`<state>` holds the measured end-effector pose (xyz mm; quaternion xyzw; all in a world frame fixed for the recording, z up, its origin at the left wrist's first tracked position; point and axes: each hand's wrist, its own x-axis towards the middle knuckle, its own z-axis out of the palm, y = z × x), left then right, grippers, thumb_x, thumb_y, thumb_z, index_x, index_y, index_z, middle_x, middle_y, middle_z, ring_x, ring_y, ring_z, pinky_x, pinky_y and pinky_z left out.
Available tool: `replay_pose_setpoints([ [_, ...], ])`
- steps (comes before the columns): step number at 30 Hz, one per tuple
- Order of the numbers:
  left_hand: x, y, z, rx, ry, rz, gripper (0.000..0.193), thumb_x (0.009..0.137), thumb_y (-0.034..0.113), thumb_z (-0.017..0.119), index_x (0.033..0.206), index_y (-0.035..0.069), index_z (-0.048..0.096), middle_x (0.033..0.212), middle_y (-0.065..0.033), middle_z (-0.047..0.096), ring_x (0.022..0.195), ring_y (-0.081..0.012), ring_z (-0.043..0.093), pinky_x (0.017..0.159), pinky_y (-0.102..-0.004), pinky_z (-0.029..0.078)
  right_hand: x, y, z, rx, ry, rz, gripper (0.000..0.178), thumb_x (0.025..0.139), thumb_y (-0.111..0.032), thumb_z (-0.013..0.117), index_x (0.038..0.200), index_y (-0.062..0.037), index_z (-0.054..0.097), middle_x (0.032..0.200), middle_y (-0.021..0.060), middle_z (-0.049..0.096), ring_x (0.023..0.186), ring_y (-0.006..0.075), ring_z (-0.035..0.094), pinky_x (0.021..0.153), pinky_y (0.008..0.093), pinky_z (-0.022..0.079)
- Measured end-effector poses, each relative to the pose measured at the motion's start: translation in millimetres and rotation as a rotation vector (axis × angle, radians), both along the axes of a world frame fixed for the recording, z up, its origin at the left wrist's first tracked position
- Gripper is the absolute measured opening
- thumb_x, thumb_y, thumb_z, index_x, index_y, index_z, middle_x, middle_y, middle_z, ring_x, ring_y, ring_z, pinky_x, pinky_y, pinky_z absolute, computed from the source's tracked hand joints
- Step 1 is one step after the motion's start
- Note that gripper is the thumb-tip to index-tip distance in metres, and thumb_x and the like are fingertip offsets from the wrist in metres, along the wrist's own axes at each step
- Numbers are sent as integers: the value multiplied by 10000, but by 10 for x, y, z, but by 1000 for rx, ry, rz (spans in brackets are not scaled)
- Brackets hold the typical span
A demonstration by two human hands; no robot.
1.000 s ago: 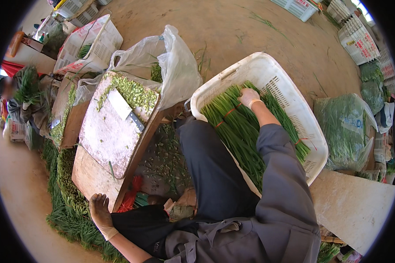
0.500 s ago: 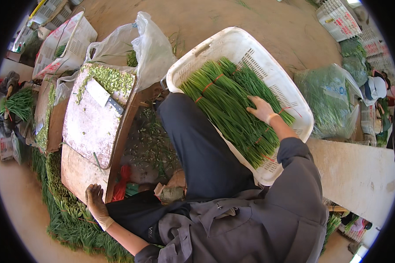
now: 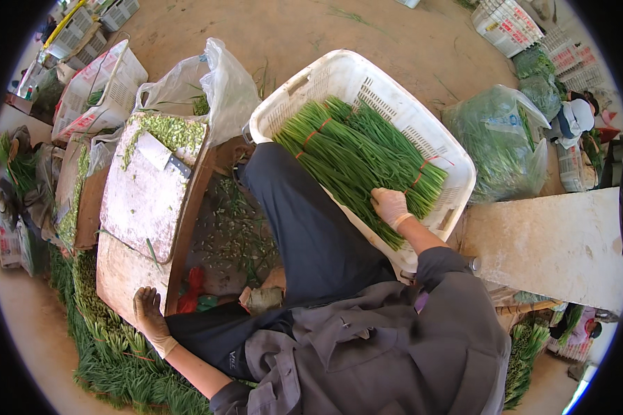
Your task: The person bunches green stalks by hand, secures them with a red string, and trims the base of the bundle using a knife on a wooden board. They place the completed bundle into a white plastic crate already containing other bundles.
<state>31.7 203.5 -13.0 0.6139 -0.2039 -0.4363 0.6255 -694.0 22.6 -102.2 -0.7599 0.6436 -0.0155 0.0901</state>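
Observation:
Bundles of long garlic chives (image 3: 367, 152), tied with red bands, lie in a white plastic crate (image 3: 457, 155) to the right of my raised knee. My right hand (image 3: 390, 206), in a thin glove, is closed on the near-side bundle, its fingers curled over the stalks. My gloved left hand (image 3: 151, 319) rests at the near edge of a wooden cutting board (image 3: 135, 270), fingers apart and holding nothing. On the board's pale upper slab (image 3: 142, 197) lies a cleaver (image 3: 163, 153) with a dark handle, beside chopped green bits (image 3: 176, 135).
A clear plastic bag (image 3: 228, 86) hangs at the board's far end. Piled chives (image 3: 111, 346) line its left side. Bagged greens (image 3: 495, 142) and a pale slab (image 3: 547, 238) stand to the right. Another person's gear and crates (image 3: 100, 90) are at left.
My right hand has moved nearer and left over the chives, and its fingers have curled in. My left hand stays at the board's edge. The view has shifted slightly.

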Motion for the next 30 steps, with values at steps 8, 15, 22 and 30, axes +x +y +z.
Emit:
replay_pose_setpoints([
  [8,-47,28,36,-63,1,-2,403,1076,337,563,1322,21,609,1261,-145,673,1192,-283,639,1081,-441,473,88,89,-30,404,-337,-250,230,847,-276,671,966,-97,753,987,198,743,996,393,700,875,504,550],
  [15,-97,28,54,-59,-27,-3,401,1074,337,566,1322,25,611,1256,-149,669,1199,-288,634,1077,-437,477,-759,-162,-148,-147,-396,-520,197,897,-229,648,896,-59,749,811,152,741,751,316,718,728,416,556],
  [22,-157,-16,110,-41,-23,14,393,1078,333,563,1312,22,615,1256,-151,668,1194,-287,639,1084,-442,478,-1021,-776,-69,-25,-361,-712,242,930,-267,628,1008,-88,770,1015,189,752,956,405,701,859,475,546],
  [30,-232,-43,164,-4,-39,28,367,1075,312,570,1295,22,619,1238,-139,675,1175,-279,652,1064,-428,500,-934,-973,-173,45,-103,-597,215,931,-240,650,1037,-102,776,1071,220,740,1027,411,694,907,502,547],
])
